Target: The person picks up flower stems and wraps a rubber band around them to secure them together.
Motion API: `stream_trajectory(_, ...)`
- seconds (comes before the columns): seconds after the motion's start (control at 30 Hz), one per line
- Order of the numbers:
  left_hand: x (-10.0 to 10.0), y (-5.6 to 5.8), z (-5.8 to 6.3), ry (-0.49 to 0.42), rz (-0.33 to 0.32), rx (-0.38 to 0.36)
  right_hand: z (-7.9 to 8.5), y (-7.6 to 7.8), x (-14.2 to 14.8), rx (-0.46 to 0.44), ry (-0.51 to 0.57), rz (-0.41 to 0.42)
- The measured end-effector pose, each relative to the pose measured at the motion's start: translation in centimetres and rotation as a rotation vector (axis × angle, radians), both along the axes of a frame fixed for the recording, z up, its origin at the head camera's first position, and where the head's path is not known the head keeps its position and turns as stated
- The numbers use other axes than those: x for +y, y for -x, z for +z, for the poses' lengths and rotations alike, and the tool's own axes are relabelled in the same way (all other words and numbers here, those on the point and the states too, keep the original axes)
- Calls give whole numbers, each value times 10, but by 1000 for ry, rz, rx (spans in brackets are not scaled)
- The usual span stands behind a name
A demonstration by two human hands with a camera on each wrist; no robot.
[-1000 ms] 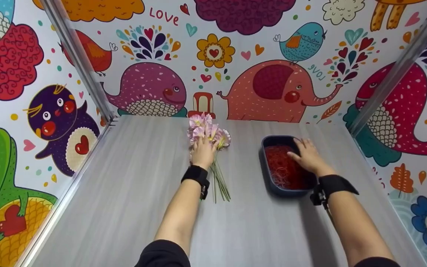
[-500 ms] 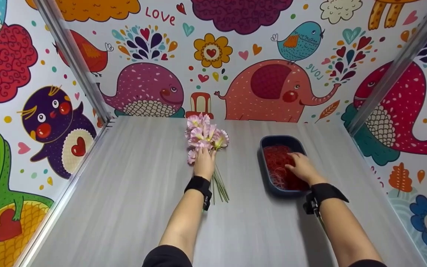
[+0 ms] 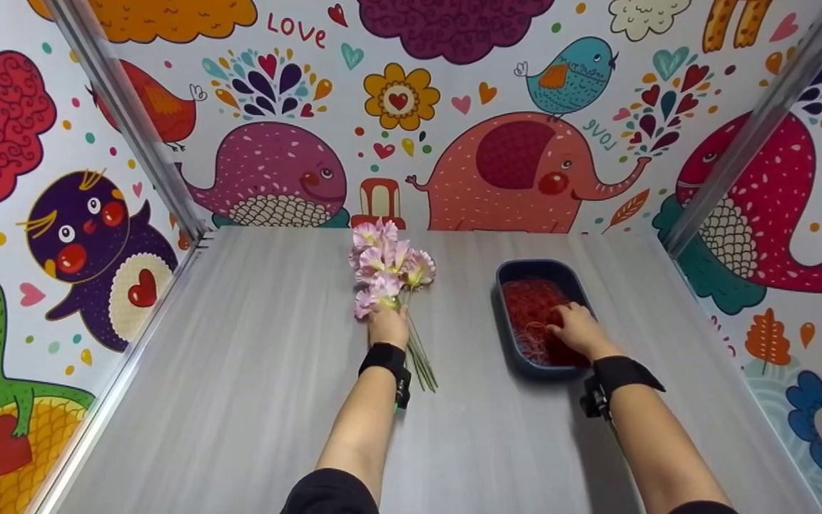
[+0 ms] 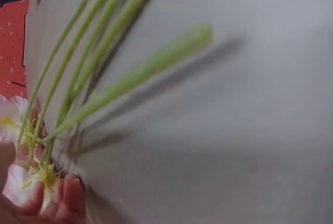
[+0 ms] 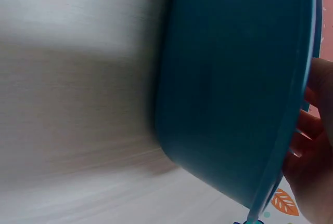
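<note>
Several pink artificial flowers [image 3: 382, 260] with long green stems [image 4: 99, 52] lie as a bunch on the table. My left hand [image 3: 388, 327] is just below the blossoms, thumb and fingers curled about the stem of the lowest flower. In the left wrist view its fingertips [image 4: 70, 195] lie right under a blossom's base, and one stem slants up off the table. My right hand [image 3: 579, 332] reaches over the right rim into a dark blue tub [image 3: 507, 335]. Its bent fingers are at a tangle of thin red rubber bands [image 3: 529, 303]; I cannot tell whether they pinch any.
The grey wood-grain table [image 3: 268, 371] is enclosed by walls printed with cartoon animals, with metal posts [image 3: 125, 114] at the back corners. The tub stands right of the flowers, with bare table between them. Each wrist wears a black strap [image 3: 382, 357].
My left hand has drawn back from over the blossoms to their stems, its fingers curling. My right hand has moved from the tub's right rim down to the rubber bands. The camera view has shifted slightly.
</note>
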State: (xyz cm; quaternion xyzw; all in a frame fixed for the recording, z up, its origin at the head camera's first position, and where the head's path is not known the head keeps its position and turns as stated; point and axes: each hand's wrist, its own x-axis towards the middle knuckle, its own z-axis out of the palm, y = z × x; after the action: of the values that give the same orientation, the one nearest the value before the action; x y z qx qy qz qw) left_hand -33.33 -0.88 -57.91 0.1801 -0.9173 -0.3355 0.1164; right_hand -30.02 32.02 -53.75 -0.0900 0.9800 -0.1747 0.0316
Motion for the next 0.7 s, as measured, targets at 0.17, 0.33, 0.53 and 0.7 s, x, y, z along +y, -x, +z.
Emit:
stream_trajectory(0.17,3,3,-1,-33,-8,-80,-1,-1,3,3,-16,7)
stream_trajectory(0.33,4,0,3,-59,-87,-167,-6,-4,6,16,-15,7)
stream_trajectory(0.53,2,2,9,-128,-64,-199,-10,-4,5,17,-26,26)
stream_trajectory(0.7,1,8,14,-169,-33,-212,-9,-2,5,34,-53,22)
